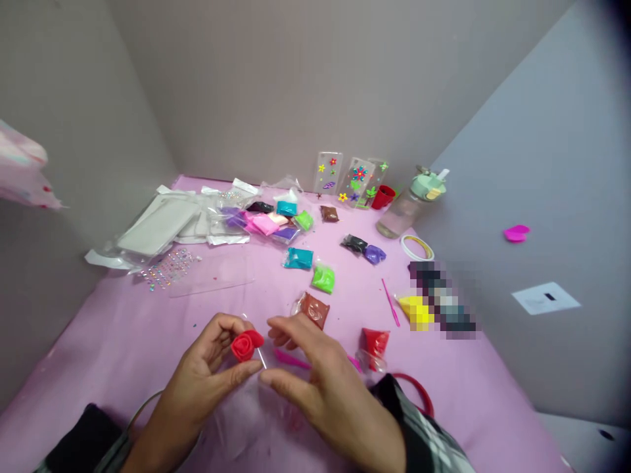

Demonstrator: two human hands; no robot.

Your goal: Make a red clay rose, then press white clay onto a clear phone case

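Observation:
In the lower middle, my left hand [211, 358] pinches a red clay rose [245, 344] with spiral petals between thumb and fingers. A thin white stick-like piece [262, 358] shows beside the rose, slanting toward my right thumb; whether it joins the rose I cannot tell. My right hand [325, 384] hovers just to the right, thumb and fingers apart, with nothing visible between them. Beneath that hand lies a pink plastic tool [292, 358], partly covered. Nearby are a brown clay packet [314, 310] and an opened red clay packet [375, 347].
Several clay packets [298, 258] lie mid-table. White packages [155, 230] and a gem sheet [170, 268] are at left. Decorated clear phone cases [359, 176] lean at the back, near a red cup [383, 196] and a bottle [407, 207]. A tape roll [417, 248] is at right.

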